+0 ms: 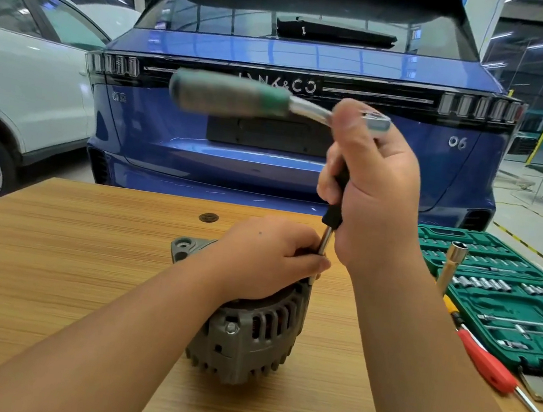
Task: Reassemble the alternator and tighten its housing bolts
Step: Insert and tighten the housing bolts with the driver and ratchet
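A grey alternator [246, 337] stands on the wooden table [65, 265], one housing bolt [231, 327] showing on its near side. My left hand [267, 257] lies on top of the alternator, its fingers curled round the lower end of a long extension bar [324, 244]. The bar stands nearly upright on the alternator's right edge. My right hand [369, 184] grips the black upper part of the bar just under the ratchet head. The ratchet [236, 95] has a green handle that points left and is blurred.
An open green socket set case [507, 292] lies at the right of the table, with a tall socket tool [452, 264] standing in it. A red-handled screwdriver [484, 362] lies beside it. A blue car [290, 132] stands just behind the table, a white car [20, 86] at left.
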